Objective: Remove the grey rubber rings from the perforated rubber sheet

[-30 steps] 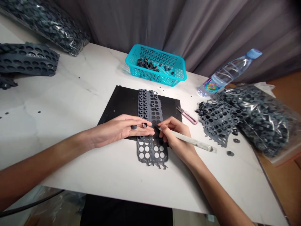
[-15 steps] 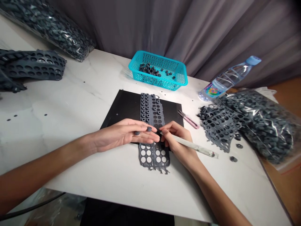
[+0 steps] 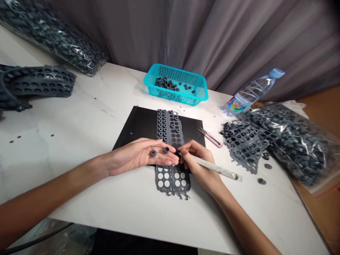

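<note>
My left hand [image 3: 140, 154] is turned palm up, its fingers stretched out above a perforated dark grey rubber sheet [image 3: 172, 180]. On those fingers lie two small grey rubber pieces: a ring-shaped one [image 3: 153, 153] and a cup-shaped one [image 3: 166, 150]. My right hand [image 3: 198, 156] is closed around a slim whitish pen-like tool [image 3: 212, 166], whose tip is close to the left fingertips. Something dark shows between the two hands' fingertips, too hidden to make out. Rubber rings fill holes at the sheet's far left part, while its near holes show the table through them.
Under the sheet lies a black board [image 3: 140, 124]. Behind it stands a turquoise basket [image 3: 175, 97] with small rubber pieces. Pink-handled snips [image 3: 211, 137], a water bottle [image 3: 249, 94], a perforated scrap sheet [image 3: 245, 145] and a filled bag [image 3: 297, 145] are on the right; another bag [image 3: 58, 39] is back left.
My left palm has tilted upward a little, and the two rubber pieces on its fingers now show their open ends. The right hand keeps its grip. The whole view has shifted slightly.
</note>
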A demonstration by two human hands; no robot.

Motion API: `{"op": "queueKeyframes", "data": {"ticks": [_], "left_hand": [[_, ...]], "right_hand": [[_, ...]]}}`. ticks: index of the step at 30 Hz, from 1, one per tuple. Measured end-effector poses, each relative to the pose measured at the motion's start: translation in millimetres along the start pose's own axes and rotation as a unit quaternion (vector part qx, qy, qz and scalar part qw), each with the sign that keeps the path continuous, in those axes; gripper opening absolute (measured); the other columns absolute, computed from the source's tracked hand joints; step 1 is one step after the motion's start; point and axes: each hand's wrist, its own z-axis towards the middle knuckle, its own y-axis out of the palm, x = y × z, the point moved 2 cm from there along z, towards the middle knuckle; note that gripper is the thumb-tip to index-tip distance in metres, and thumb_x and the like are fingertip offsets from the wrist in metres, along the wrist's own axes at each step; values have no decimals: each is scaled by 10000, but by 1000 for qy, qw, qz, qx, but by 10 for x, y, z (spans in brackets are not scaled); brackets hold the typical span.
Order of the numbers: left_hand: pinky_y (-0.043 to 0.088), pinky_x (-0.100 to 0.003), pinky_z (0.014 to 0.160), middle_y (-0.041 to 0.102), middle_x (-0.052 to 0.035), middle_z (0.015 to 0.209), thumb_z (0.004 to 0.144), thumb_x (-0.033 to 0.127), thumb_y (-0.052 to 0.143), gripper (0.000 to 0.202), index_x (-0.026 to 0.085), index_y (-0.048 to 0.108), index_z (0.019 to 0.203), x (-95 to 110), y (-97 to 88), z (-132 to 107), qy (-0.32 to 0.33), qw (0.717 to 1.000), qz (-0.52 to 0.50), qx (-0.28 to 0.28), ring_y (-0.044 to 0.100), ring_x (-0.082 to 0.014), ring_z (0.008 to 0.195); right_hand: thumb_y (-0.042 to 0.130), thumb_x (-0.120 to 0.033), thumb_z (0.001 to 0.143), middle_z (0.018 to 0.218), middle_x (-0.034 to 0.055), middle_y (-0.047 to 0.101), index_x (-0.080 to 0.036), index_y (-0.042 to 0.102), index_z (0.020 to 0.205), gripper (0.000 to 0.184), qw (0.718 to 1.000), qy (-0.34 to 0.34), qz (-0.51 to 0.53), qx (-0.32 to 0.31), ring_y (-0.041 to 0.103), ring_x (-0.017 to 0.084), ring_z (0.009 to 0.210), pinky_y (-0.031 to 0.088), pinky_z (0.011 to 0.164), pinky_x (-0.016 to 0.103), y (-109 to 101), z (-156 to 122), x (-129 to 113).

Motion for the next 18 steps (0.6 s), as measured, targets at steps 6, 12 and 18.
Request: {"op": "queueKeyframes", "data": {"ticks": [6, 12, 18], "left_hand": [[561, -366, 1178, 796, -244, 1293, 1124, 378, 577, 408, 62, 784, 1281, 13, -16, 6, 13, 1000, 21, 10, 776, -280, 1249], [509, -426, 1247, 780, -221, 1331, 1048, 257, 666, 265, 72, 787, 1195, 708, -164, 575, 187, 969, 153, 56, 738, -289, 1301], [490, -478, 1195, 761, -211, 1239, 1060, 184, 529, 215, 89, 721, 1078, 1918, -277, 1600, 357, 833, 376, 195, 695, -275, 1264]], "right_hand": [[664, -337, 972, 733, 8, 682, -193, 666, 919, 154, 1000, -8, -16, 15, 590, 147, 586, 452, 556, 265, 5, -15, -1], [619, -316, 1013, 738, 3, 672, -206, 666, 941, 140, 995, -51, -80, 27, 590, 157, 633, 422, 583, 268, 43, -68, 14], [590, -316, 1034, 713, -14, 636, -215, 659, 950, 148, 993, -63, -94, 28, 565, 161, 626, 408, 598, 277, 15, -34, 47]]}}
